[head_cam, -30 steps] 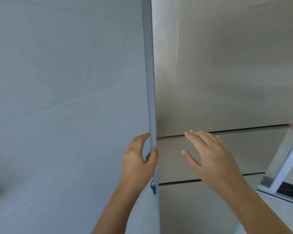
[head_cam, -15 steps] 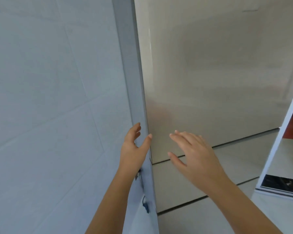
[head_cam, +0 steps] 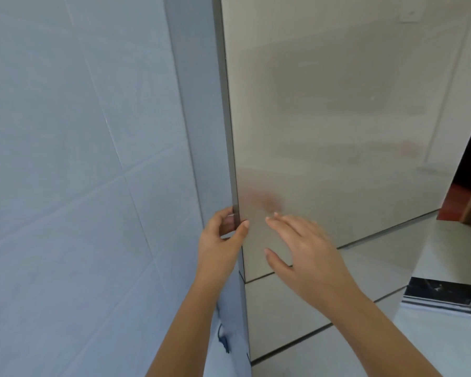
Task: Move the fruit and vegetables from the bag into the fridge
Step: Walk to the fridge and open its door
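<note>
Fridge door (head_cam: 337, 118) edge now pinched by left hand (head_cam: 219, 240); right hand (head_cam: 305, 257) stays spread open.

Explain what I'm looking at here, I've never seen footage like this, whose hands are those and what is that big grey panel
There is no machine here. The camera sits on a person's head and looks forward and down, so you see their own two bare hands from above. The big pale panel is the fridge door, shut, very close to the camera. To its left is a tiled wall. The left hand curls around the door's left edge, fingers behind it and thumb on the front, as if about to pull it open. The right hand is open and empty, fingers spread, close to the door front; whether it touches is unclear. The bag and the produce are not in view. A tiled floor shows at lower right.
</note>
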